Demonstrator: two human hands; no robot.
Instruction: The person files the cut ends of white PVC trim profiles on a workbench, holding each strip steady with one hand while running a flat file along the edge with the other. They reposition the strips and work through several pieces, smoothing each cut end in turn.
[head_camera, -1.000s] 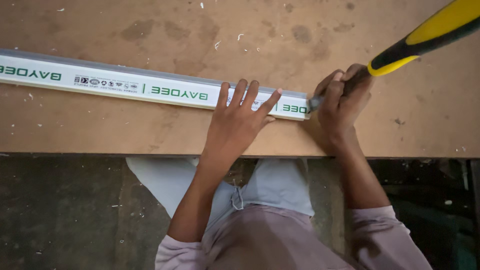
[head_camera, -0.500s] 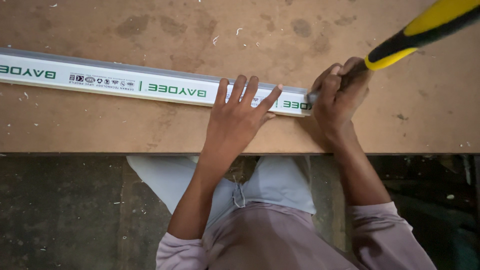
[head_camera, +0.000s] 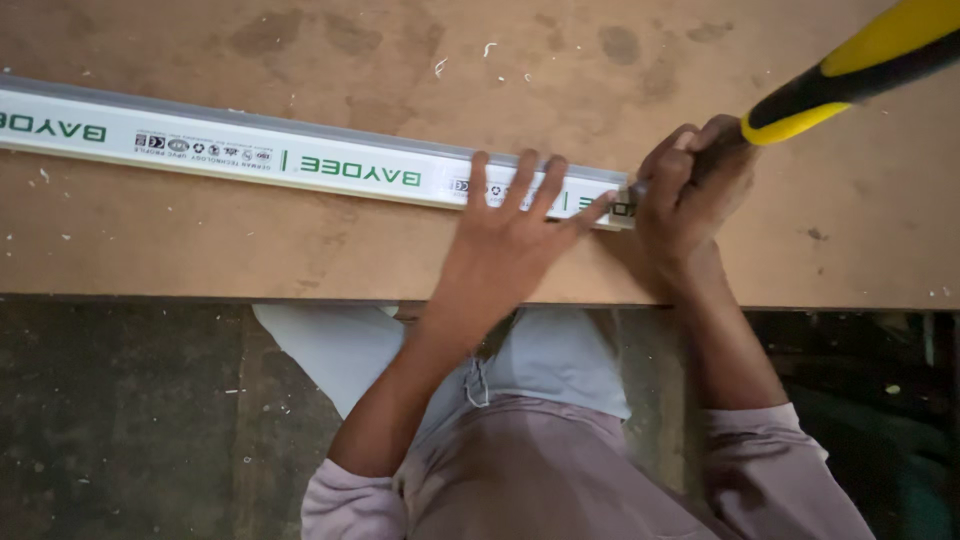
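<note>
A long white plastic profile strip (head_camera: 300, 155) with green print lies across a brown wooden workbench (head_camera: 300, 250). My left hand (head_camera: 510, 230) rests flat on the strip's right end with its fingers spread, pressing it down. My right hand (head_camera: 690, 190) is closed around a tool with a yellow and black handle (head_camera: 850, 75), gripped close to its head. The tool's head sits against the strip's right end and is mostly hidden by my fingers.
The bench's front edge runs across the middle of the view. Below it are my light trousers (head_camera: 560, 360), mauve sleeves and a dark dusty floor (head_camera: 120, 420). Small white chips are scattered on the bench and the floor.
The view has shifted slightly. My right hand and the tool stay at the strip's end with only a small wobble, and my left hand holds its place.
</note>
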